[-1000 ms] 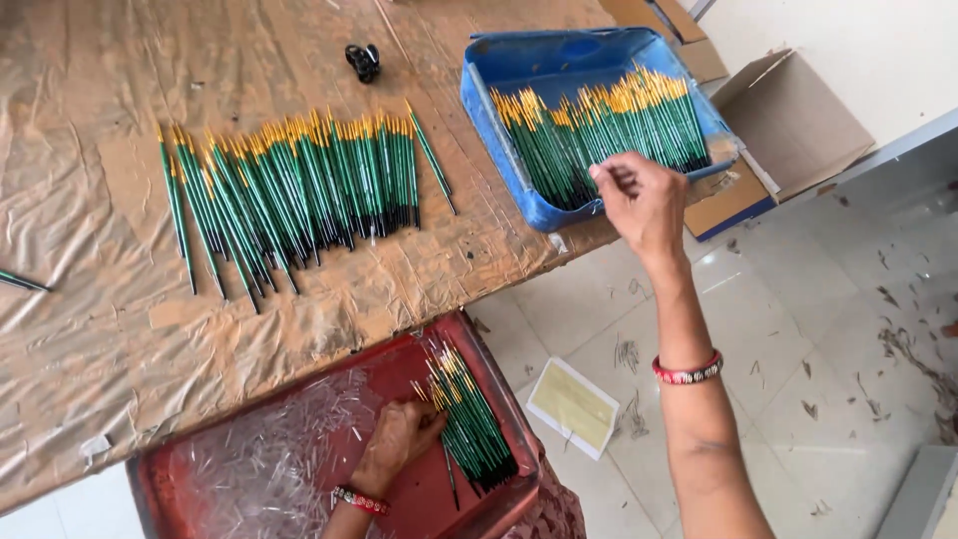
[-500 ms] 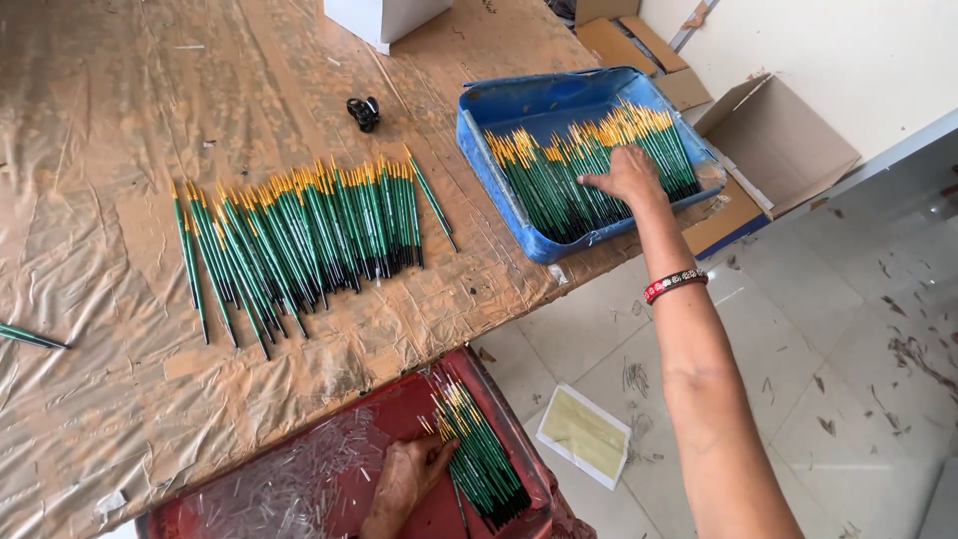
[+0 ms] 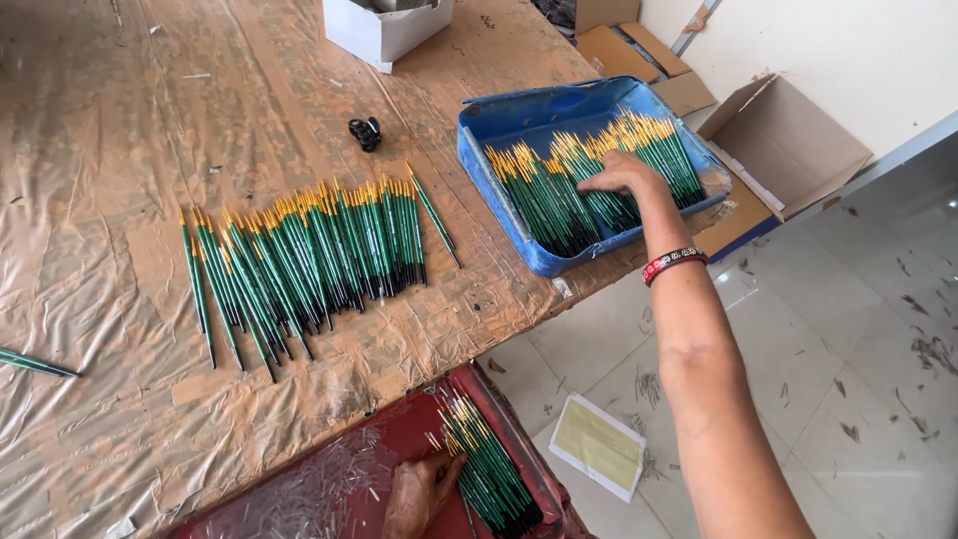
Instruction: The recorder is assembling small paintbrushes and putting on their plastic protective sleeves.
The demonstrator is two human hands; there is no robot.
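A: Right hand (image 3: 621, 177) is laid on green-handled, yellow-tipped brushes (image 3: 584, 185) in the blue plastic tray (image 3: 499, 170); fingers spread, nothing gripped.

B: Tray overhangs tabletop (image 3: 120, 150); tipping is risked if pressed.

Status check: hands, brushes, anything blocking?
Right hand down on brushes in blue tray. Left hand beside brush bundle in red tray. Nothing blocking.

Right hand (image 3: 624, 178) upper right of frame, fingers down on green brushes (image 3: 559, 195) in blue tray (image 3: 499, 175). Left hand (image 3: 419, 494) bottom centre, touching brush bundle (image 3: 489, 469) in red tray (image 3: 519, 449). Brush row (image 3: 299, 260) spread mid-left on surface (image 3: 120, 150). White box (image 3: 384, 35) top centre.
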